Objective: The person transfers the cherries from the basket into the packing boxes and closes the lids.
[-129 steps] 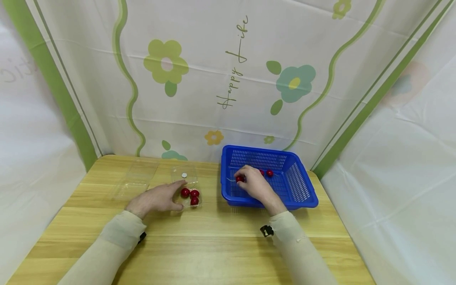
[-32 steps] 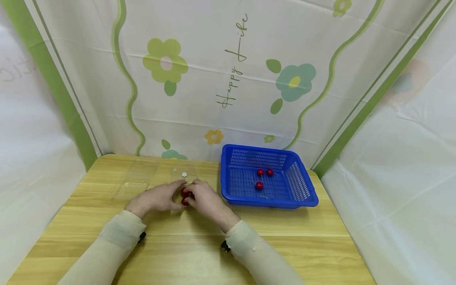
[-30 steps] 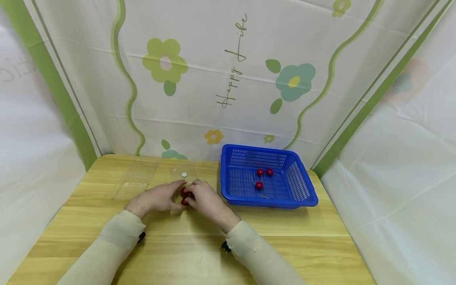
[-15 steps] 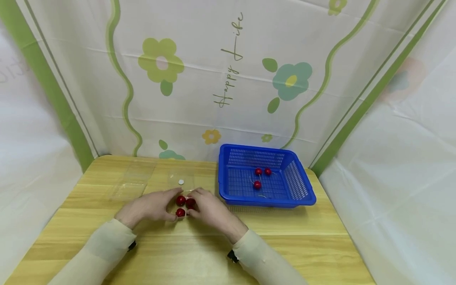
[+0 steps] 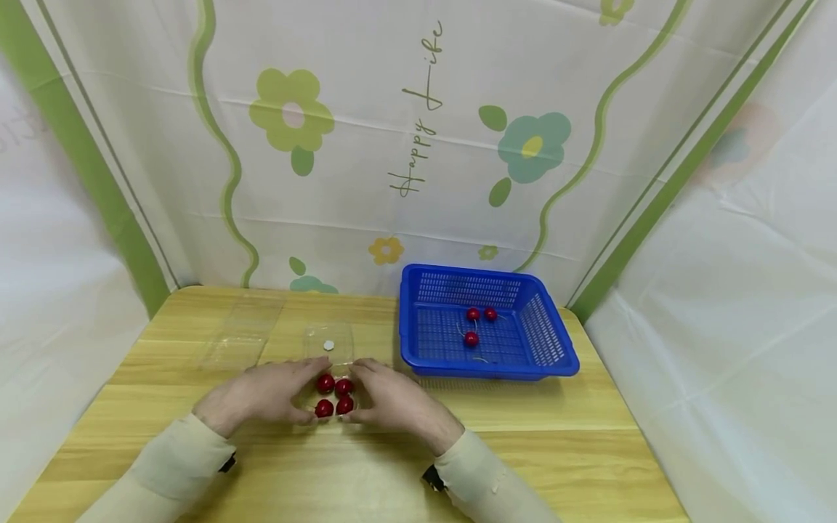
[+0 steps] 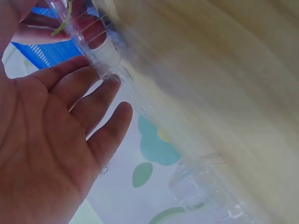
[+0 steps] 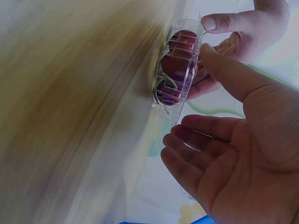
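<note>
In the head view, several red cherries with thin stems sit in a small clear plastic box near the table's middle. Its clear lid lies folded back, away from me, with a white round sticker on it. My left hand holds the box's left side, thumb at the near edge and fingertips at the far one. Opposite, my right hand spans the right side the same way. Both wrist views show outer fingers loosely bent, with fingertips along the box edge. The left thumb appears in the right wrist view.
A blue perforated basket stands at the back right, holding three cherries and a loose stem. Another clear plastic box lies at the back left of the wooden table. A printed curtain hangs behind.
My right hand carried a cherry from the basket into the box and let go of it. Since then, both hands have drawn the box and its lid toward me.
</note>
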{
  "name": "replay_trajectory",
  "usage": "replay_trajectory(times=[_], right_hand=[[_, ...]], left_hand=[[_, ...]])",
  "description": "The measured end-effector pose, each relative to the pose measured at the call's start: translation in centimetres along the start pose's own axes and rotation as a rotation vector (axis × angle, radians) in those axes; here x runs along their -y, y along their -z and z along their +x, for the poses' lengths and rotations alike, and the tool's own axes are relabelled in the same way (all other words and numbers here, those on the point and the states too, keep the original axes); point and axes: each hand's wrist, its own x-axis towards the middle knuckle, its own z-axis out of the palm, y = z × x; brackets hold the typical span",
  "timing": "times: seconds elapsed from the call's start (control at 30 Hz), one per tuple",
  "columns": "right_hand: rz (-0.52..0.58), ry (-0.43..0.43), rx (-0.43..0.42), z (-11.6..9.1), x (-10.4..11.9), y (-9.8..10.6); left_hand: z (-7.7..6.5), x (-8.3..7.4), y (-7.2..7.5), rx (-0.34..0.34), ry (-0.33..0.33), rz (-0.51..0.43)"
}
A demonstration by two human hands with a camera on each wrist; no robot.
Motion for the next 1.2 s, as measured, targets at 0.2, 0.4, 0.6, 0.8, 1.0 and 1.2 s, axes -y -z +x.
replay_trajectory(times=[0.2, 0.4, 0.6, 0.8, 1.0, 1.2], right_hand=[[-0.030, -0.013, 0.002, 0.0, -0.1, -0.3], [-0.035, -0.020, 0.006, 0.0, 0.0, -0.3], [-0.039, -0.024, 0.000, 0.0, 0.0, -0.3], [-0.068, -0.029, -0.005, -0.1, 0.1, -0.3], [-0.086, -0.020, -0.007, -0.1, 0.1, -0.4], [-0.101, -0.018, -0.012, -0.2, 0.1, -0.4]], left_hand=[[0.0, -0.1, 0.7, 0.025, -0.007, -0.027], [0.9, 0.2, 2.0, -0.020, -0.032, -0.003], [2.3, 0.8, 3.4, -0.119, -0.014, 0.060], [3.9, 1.8, 4.3, -0.130, 0.087, 0.062], [5.3, 3.1, 4.7, -0.117, 0.141, 0.055], [6.5, 4.3, 4.9, -0.073, 0.166, 0.048]])
